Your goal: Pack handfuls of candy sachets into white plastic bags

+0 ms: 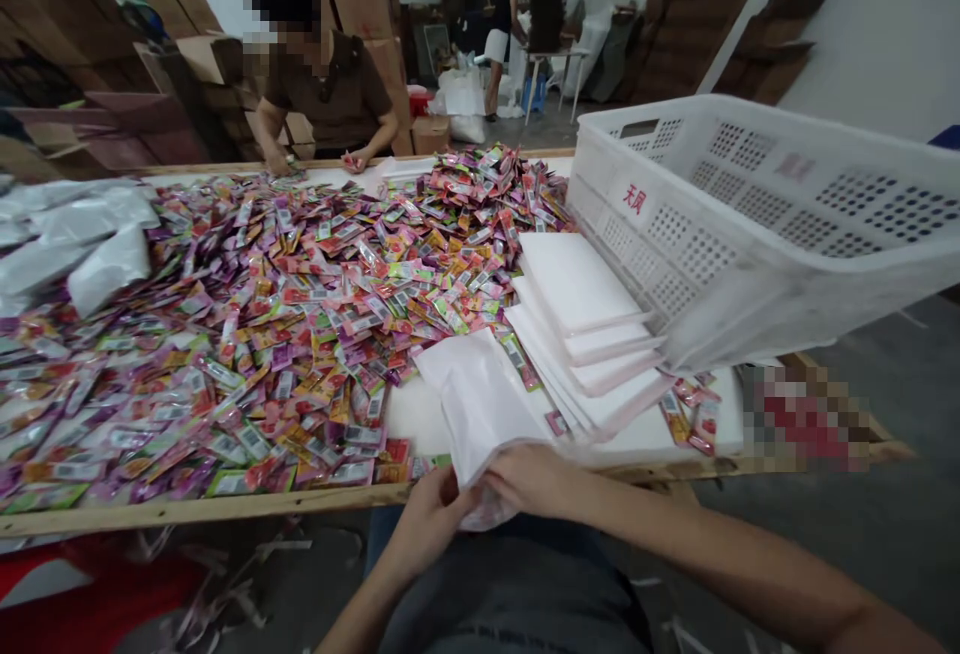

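My left hand (427,524) and my right hand (532,479) both grip the lower edge of a pale pink-white plastic bag (480,414) just above the table's near wooden edge (187,509). The bag's mouth looks held apart between them. To its right lies a stack of flat white bags (577,284). A large heap of small pink, purple and yellow foil sachets (300,314) covers most of the white tabletop (424,414), and its nearest sachets lie just left of my hands.
A white perforated plastic crate (750,214) sits tilted at the right, over the stack. White plastic sheets (75,244) lie at the far left. Across the table, a co-worker (326,84) has both hands on the sachets. Cardboard stacks (367,4) and another person (502,39) stand behind.
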`<state>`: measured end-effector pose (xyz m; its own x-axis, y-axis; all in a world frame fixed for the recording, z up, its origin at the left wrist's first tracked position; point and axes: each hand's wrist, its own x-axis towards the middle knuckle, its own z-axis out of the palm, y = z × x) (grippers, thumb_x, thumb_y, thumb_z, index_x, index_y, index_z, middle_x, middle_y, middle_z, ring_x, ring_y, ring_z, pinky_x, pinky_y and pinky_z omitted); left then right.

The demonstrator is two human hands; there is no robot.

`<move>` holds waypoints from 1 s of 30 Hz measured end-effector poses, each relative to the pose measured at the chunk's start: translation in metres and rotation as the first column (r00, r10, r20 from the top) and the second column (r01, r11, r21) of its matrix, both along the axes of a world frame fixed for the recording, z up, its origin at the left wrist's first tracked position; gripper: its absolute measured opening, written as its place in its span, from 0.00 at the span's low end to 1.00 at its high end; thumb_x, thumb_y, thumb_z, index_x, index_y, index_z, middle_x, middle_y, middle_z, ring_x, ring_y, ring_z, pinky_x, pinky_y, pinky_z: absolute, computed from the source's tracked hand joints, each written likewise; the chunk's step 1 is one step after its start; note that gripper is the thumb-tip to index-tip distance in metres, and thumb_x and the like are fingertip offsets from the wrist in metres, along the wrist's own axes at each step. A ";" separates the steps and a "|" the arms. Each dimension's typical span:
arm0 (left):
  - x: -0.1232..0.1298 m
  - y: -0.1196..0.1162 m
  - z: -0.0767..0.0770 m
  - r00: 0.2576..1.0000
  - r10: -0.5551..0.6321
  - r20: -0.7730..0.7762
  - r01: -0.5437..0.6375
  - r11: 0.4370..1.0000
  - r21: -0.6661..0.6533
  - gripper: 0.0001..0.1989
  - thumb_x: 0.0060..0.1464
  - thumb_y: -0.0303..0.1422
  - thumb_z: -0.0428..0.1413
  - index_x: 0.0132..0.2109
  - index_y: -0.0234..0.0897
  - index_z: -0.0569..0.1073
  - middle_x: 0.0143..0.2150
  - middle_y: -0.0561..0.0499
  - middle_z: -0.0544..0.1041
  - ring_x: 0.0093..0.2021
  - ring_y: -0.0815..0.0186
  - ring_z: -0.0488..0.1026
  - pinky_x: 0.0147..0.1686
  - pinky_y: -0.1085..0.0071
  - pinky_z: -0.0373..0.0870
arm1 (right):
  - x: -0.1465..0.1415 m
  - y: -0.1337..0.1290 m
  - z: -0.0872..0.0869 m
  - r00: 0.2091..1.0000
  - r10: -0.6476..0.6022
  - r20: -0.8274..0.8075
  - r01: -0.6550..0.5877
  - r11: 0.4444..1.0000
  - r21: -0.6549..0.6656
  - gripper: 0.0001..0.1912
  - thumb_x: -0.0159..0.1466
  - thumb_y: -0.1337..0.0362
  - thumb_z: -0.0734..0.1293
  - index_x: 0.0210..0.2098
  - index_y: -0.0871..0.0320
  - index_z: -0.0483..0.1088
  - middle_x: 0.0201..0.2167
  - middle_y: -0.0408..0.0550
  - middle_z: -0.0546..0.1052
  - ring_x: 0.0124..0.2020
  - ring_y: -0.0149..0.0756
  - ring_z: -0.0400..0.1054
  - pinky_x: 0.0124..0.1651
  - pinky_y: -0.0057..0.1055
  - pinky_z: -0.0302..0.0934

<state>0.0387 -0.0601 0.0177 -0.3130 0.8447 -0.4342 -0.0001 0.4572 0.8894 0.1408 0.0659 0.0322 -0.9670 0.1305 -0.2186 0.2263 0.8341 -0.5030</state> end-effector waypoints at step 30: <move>0.016 0.004 -0.008 0.988 0.147 -0.055 -0.141 0.986 0.091 0.12 0.48 0.39 0.46 0.30 0.34 0.65 0.23 0.55 0.66 0.24 0.70 0.63 0.24 0.73 0.63 | 0.029 -0.011 0.006 0.983 -0.034 -0.181 -0.004 0.979 -0.206 0.07 0.61 0.68 0.60 0.30 0.59 0.69 0.30 0.47 0.70 0.35 0.34 0.63 0.40 0.29 0.57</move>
